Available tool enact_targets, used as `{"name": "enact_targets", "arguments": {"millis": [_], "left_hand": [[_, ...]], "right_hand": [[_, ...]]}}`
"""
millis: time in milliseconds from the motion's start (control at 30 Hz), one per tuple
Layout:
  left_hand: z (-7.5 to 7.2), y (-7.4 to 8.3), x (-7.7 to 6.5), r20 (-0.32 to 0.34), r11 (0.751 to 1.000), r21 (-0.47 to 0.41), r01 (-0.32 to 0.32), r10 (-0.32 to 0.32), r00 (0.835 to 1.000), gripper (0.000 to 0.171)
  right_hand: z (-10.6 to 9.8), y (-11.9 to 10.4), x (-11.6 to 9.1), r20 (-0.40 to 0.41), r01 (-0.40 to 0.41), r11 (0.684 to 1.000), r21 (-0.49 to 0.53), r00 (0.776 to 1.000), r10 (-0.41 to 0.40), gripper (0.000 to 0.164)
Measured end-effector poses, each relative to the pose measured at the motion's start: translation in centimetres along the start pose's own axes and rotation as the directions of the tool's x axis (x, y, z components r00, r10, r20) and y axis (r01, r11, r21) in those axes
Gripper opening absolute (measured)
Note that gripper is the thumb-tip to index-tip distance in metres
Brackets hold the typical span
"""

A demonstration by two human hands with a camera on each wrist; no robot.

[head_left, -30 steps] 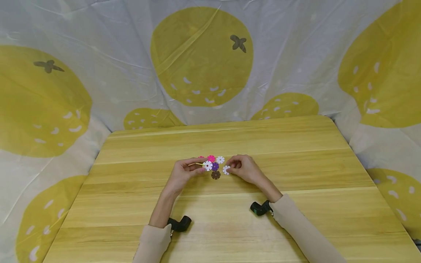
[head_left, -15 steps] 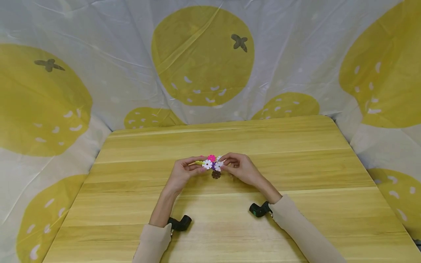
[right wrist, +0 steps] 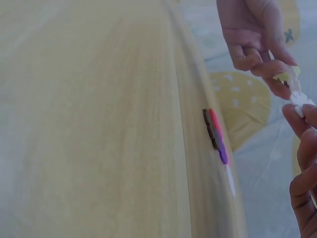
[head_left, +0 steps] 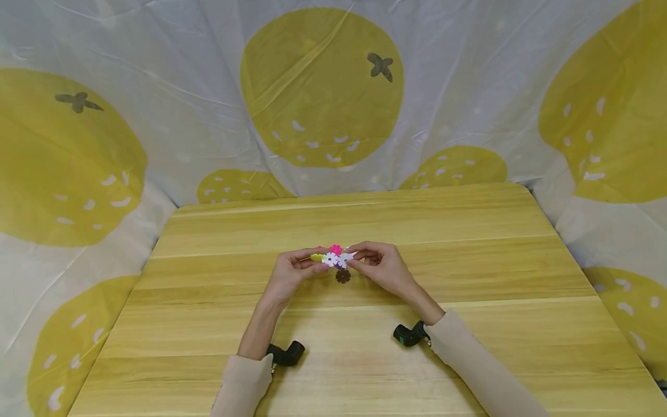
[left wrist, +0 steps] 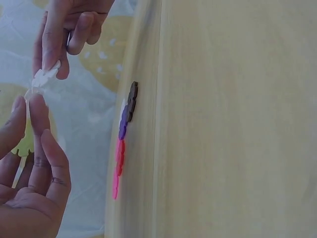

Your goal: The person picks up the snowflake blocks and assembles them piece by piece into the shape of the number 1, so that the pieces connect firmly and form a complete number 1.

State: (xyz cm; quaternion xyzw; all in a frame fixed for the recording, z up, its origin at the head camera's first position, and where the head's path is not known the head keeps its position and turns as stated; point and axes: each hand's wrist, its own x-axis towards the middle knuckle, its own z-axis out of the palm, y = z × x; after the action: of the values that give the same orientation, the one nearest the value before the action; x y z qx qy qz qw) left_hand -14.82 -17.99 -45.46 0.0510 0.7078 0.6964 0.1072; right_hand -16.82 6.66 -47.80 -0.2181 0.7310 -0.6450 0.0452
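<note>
White discs (head_left: 330, 259) overlap purple disc (left wrist: 123, 124), head view only

Diffuse, moderate light is recorded. A pale sheen is noted on the near middle of the table (head_left: 349, 370); soft shadows are cast beside the sleeves (head_left: 242, 382). Wrist views are hazily rendered, white discs (left wrist: 45, 76) washed out.

Holds both forearms (head_left: 259, 329) out and slanted inward, with left hand (head_left: 293, 272) and right hand (head_left: 384, 267) raised close together, facing each other, and pinches on each side between thumb (head_left: 314, 270) and fingers (head_left: 306, 253).
</note>
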Motion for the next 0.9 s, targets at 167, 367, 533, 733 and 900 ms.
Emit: {"name": "enact_targets", "arguments": {"millis": [167,367,533,733,900], "left_hand": [[0.17,-0.11,0.00,-0.027,0.997,0.071,-0.021,0.023,0.999,0.036],[0.26,-0.11,-0.03,-0.042,0.994,0.102,-0.037,0.042,0.998,0.039],[0.29,-0.09,-0.10,-0.039,0.994,0.101,-0.049,0.054,0.998,0.037],[0.28,-0.11,-0.06,-0.026,0.995,0.095,-0.032,0.035,0.999,0.034],[0.47,0.03,-0.12,-0.040,0.994,0.106,-0.017,0.022,0.999,0.029]], "right_hand": [[0.21,0.06,-0.05,-0.005,0.012,0.999,0.036,1.000,-0.012,0.019],[0.42,0.05,-0.08,-0.006,0.025,1.000,0.012,1.000,-0.025,0.021],[0.44,0.07,-0.06,-0.015,0.040,0.999,-0.008,0.999,-0.040,0.021],[0.56,-0.19,-0.22,-0.013,0.042,0.998,0.041,0.999,-0.041,0.018],[0.63,-0.31,-0.33,-0.025,0.035,0.997,0.071,0.999,-0.033,0.017]]}}
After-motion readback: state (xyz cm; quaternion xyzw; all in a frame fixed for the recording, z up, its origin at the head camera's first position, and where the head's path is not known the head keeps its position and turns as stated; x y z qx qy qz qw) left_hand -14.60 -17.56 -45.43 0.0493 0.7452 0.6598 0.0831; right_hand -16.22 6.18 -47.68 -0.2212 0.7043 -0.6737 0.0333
